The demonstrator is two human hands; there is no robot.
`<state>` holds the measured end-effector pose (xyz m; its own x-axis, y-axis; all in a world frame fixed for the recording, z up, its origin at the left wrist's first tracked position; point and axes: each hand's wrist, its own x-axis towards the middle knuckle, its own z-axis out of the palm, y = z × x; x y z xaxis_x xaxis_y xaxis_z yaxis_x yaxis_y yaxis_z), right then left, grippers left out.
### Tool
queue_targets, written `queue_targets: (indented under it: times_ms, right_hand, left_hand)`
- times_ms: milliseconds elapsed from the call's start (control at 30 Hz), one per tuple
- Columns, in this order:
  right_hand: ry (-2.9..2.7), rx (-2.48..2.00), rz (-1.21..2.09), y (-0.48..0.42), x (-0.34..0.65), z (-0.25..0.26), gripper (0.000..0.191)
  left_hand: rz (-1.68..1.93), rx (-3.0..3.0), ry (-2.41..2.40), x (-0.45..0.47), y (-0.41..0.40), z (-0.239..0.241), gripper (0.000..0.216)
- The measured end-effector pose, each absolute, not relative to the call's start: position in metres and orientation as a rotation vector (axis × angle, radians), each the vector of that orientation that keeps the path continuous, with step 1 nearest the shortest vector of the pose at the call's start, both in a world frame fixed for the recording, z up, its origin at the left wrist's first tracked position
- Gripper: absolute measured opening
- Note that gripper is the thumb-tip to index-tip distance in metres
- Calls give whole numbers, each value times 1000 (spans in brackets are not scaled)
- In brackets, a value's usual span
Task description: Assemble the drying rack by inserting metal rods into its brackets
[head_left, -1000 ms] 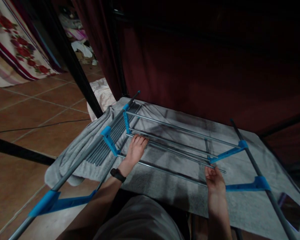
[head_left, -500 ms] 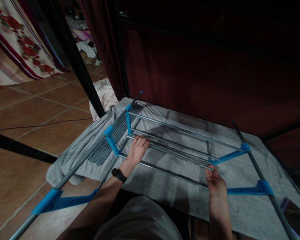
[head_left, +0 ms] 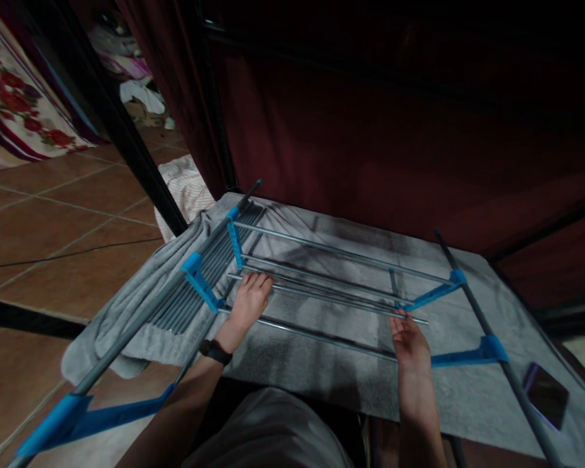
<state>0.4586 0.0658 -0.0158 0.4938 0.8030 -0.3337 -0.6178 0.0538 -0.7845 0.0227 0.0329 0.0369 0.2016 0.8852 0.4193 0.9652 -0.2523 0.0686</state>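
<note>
A rack frame of grey metal tubes with blue plastic brackets [head_left: 199, 281] lies across the grey blanket. Between its cross tubes, both my hands hold a loose metal tube [head_left: 322, 298] running left to right. My left hand [head_left: 249, 296], with a dark band on the wrist, is closed over the tube near its left end. My right hand [head_left: 409, 338] grips it from below near its right end, palm turned up. The tube's right tip sticks out past the right fingers. A right-hand bracket [head_left: 433, 296] is just beyond that hand.
Several more metal tubes [head_left: 195, 286] lie side by side on the grey blanket [head_left: 316, 364] at the left. A phone [head_left: 546, 395] rests at the right. A dark post [head_left: 127, 136] rises at the left, and a dark red curtain [head_left: 370, 149] hangs behind. A cable [head_left: 78, 252] crosses the tiled floor.
The view has turned slightly to the right, so the scene sits further left. Both hands keep hold of the tube, and its position against the frame is little changed.
</note>
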Motion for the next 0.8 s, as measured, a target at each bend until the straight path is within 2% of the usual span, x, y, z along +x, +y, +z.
queue_targets:
  times_ms: [567, 800]
  right_hand:
    - [-188, -923, 1116, 70, 423, 37, 23]
    - [-161, -948, 1100, 77, 419, 47, 26]
  left_hand:
    - [-531, -2275, -1895, -3, 46, 9, 45]
    - [-700, -2270, -1969, -2, 45, 5, 34]
